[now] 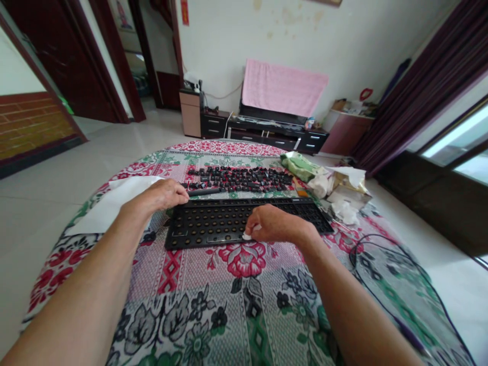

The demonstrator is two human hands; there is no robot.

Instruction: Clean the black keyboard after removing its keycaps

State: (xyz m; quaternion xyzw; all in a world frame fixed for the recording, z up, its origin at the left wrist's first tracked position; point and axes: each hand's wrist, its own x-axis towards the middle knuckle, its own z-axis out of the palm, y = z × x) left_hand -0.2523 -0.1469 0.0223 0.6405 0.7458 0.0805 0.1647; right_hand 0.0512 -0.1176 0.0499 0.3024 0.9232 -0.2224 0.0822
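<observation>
A black keyboard (213,218) with its keycaps off lies on the flowered tablecloth, rows of round key mounts showing. My left hand (165,194) is at its far left corner, fingers curled and closed on the edge. Between the fingertips of my right hand (269,223) is a small wad of white tissue (247,236), pressed to the near edge of the keyboard, right of its long bottom slot. A slim dark bar (205,192) lies just beyond the keyboard, close to my left fingertips. Loose black keycaps (244,178) are heaped behind it.
White paper (114,206) lies at the left. At the right are a brush (300,188), a green packet (299,165), a torn tissue pack (348,185) and crumpled tissue (345,211). A black cable (385,241) loops over the table's right side.
</observation>
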